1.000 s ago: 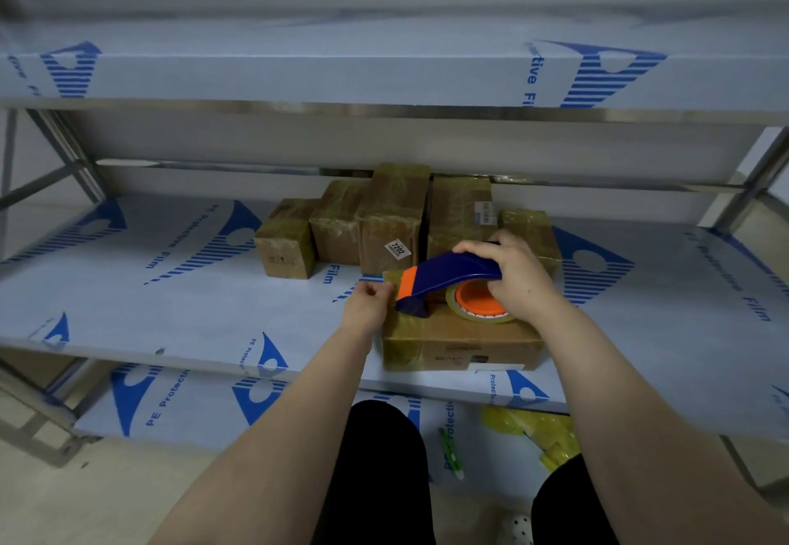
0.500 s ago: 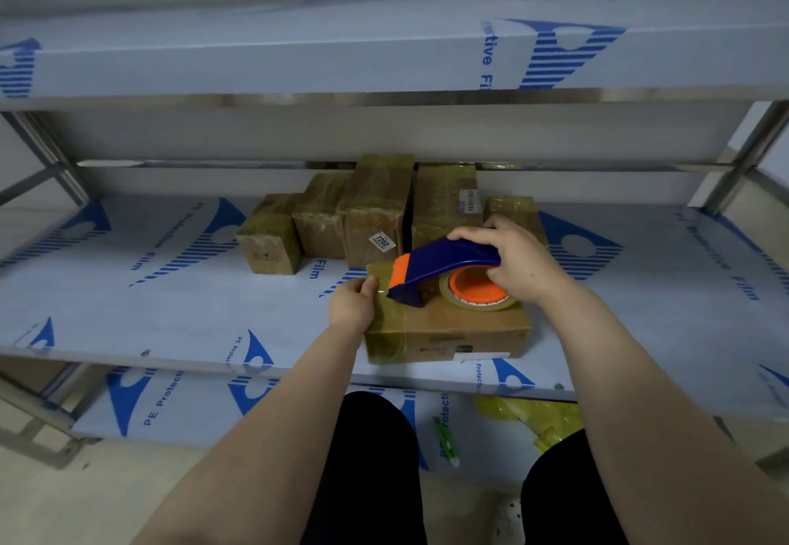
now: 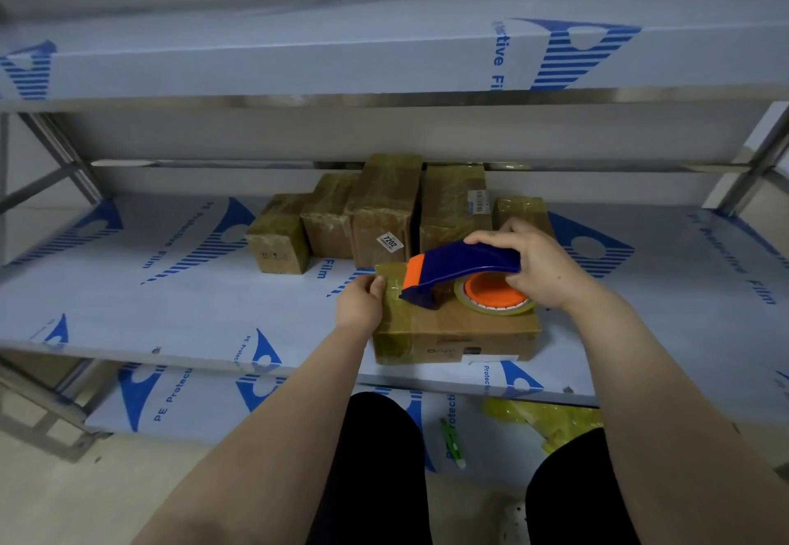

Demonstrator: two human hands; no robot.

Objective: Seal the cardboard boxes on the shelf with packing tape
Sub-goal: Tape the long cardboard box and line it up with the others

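Head camera looks down into a metal shelving rack (image 3: 51, 185) whose boards wear pale protective film printed with blue logos. The upper shelf (image 3: 299, 62) spans the top of the view. The middle shelf (image 3: 170, 309) carries the cardboard boxes. On the lower shelf (image 3: 205, 408) lies a crumpled wad of yellowish tape (image 3: 550, 420), with a thin green pen-like object (image 3: 452, 442) to its left.

At the back of the middle shelf, five brown boxes (image 3: 384, 203) stand side by side, touching. They are wrapped in glossy, wrinkled, yellow-tinted tape and differ in height.

The front box (image 3: 461, 331) lies flat near the shelf's front edge, just ahead of that row. It is low and wide. Its left end is banded with shiny tape over the top and down the front face, while the rest of it shows bare brown cardboard. The front face has faint print and a white label strip at its lower edge.

The right hand (image 3: 538, 262) wraps its fingers over the rear of a navy tape dispenser (image 3: 461, 265) and holds it on the box's top. The dispenser's orange-collared nose points left and touches the taped band.

The left hand (image 3: 358, 305) grips the box's left end. Its thumb lies on the taped top edge and its fingers are curled down the side.

The tape roll (image 3: 495, 294), clear yellowish tape on an orange hub, lies flat on the box under the dispenser.

A small white label reading 7202 (image 3: 390, 241) sits on the tallest box in the back row.
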